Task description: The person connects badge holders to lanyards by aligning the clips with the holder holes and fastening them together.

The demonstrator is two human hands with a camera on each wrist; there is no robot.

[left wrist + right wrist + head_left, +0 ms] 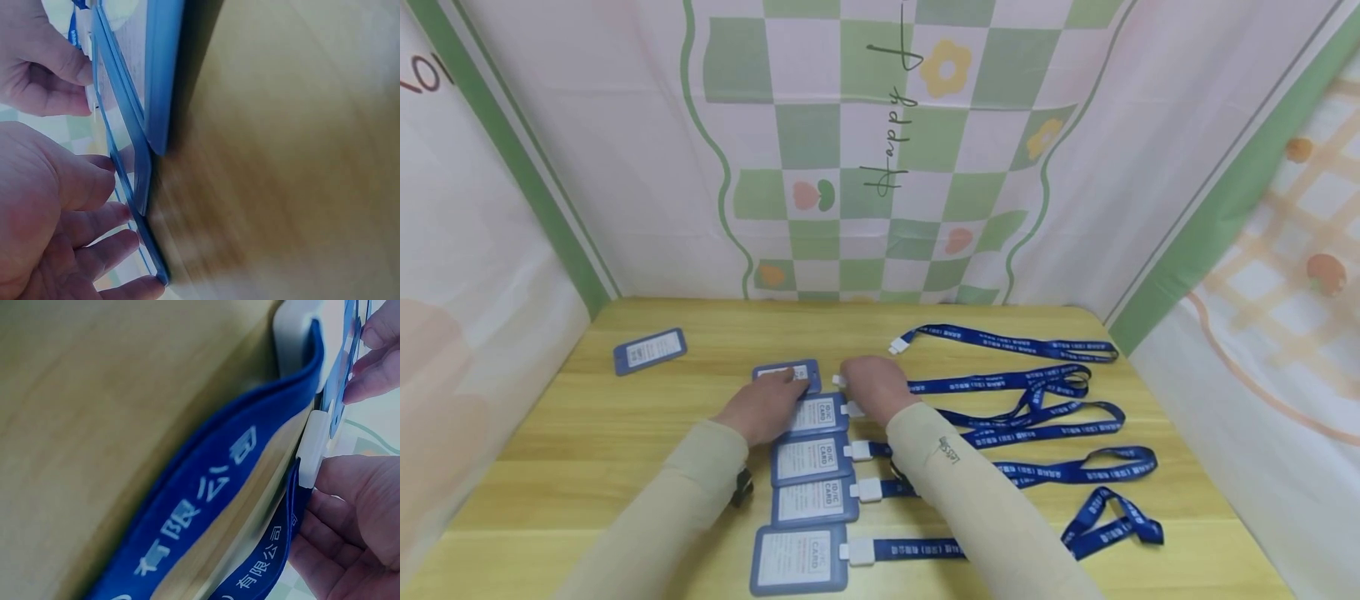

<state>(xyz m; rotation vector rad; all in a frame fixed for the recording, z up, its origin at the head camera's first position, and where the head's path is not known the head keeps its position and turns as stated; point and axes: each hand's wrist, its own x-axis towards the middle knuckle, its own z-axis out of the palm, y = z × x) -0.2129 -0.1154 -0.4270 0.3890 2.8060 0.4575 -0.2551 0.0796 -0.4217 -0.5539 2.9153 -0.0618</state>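
Observation:
My left hand (766,406) holds a blue card holder (767,369) at the top of a column of several such holders, its thumb on the holder's face. In the left wrist view the fingertips (130,240) are on that holder's edge. Just to the right, my right hand (874,387) pinches the white clip (310,450) of a blue lanyard (958,384). The clip lies close to the holder's slotted end; whether they are joined is hidden. Below, card holders (810,458) are fastened to lanyards by white clips (869,489), the right sleeve crossing over some straps.
A loose card holder (651,351) lies at the back left of the wooden table (565,467). At the back right is a lanyard (1015,342), its white clip (898,344) attached to no holder. Printed cloth (880,142) encloses the back and both sides.

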